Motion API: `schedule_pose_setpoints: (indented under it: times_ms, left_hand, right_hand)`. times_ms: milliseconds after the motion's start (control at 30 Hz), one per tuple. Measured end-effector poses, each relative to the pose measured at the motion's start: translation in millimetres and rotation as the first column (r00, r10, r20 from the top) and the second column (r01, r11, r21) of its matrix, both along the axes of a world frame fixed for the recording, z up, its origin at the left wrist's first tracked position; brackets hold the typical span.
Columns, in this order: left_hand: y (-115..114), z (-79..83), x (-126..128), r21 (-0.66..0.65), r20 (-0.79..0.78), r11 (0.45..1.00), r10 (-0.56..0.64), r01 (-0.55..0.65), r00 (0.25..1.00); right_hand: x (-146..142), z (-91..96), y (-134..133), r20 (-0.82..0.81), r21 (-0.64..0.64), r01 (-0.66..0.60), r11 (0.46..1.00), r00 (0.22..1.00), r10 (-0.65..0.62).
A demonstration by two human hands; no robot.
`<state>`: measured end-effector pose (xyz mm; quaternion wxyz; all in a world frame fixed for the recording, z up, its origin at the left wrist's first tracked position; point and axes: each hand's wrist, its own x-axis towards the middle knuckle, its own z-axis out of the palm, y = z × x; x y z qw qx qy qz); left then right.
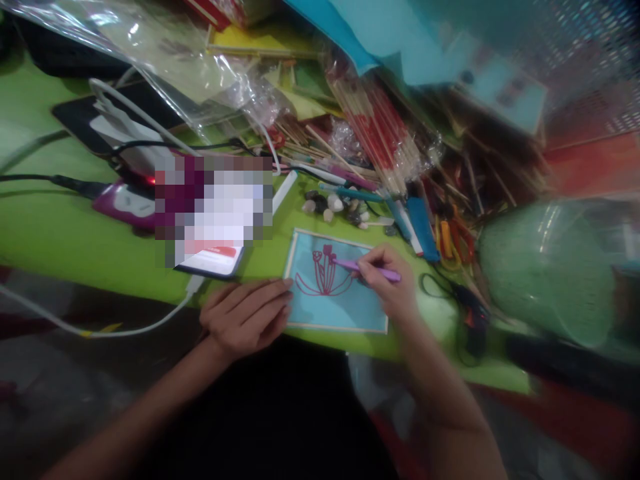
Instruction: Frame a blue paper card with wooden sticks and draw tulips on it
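A blue card [345, 313] with a pale stick-like border lies on the green table. Dark red lines on it form a drawing of stemmed flowers [325, 277] with curved leaves. My right hand [390, 277] grips a purple pen [370, 268], its tip against the card at the upper right of the flowers. Stretched out with its fingers together, my left hand [250, 313] rests at the card's left edge. Nothing shows in it, though its palm is hidden.
A phone [220, 233], partly pixelated, leans by a purple power strip [125, 203] with cables. Pebbles [340, 203], bundled sticks [370, 127] and pens crowd behind the card. At right are a glue gun [473, 313] with a black cord and a translucent green container [545, 267].
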<state>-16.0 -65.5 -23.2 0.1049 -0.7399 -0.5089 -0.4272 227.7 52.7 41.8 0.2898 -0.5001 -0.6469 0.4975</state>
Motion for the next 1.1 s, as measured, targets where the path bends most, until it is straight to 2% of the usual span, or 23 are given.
schedule_pose_setpoints:
  times_ms: [267, 700, 1100]
  left_hand:
    - [-2.1, -4.1, -0.2, -0.012, 0.022, 1.000, -0.005, 0.006, 1.000]
    - [-0.7, -3.6, 0.8, -0.002, 0.026, 1.000, 0.000, 0.000, 1.000]
    - [0.0, -0.9, 0.0, -0.005, 0.004, 1.000, -0.003, 0.003, 1.000]
  right_hand:
    - [0.1, 0.7, -0.2, -0.002, 0.005, 0.002, 1.000, 1.000, -0.002]
    - [-1.3, 1.1, 0.2, 0.022, 0.007, 0.004, 1.000, 1.000, -0.005]
    - [-1.7, 1.8, 0.2, -0.020, 0.005, -0.002, 1.000, 1.000, 0.002]
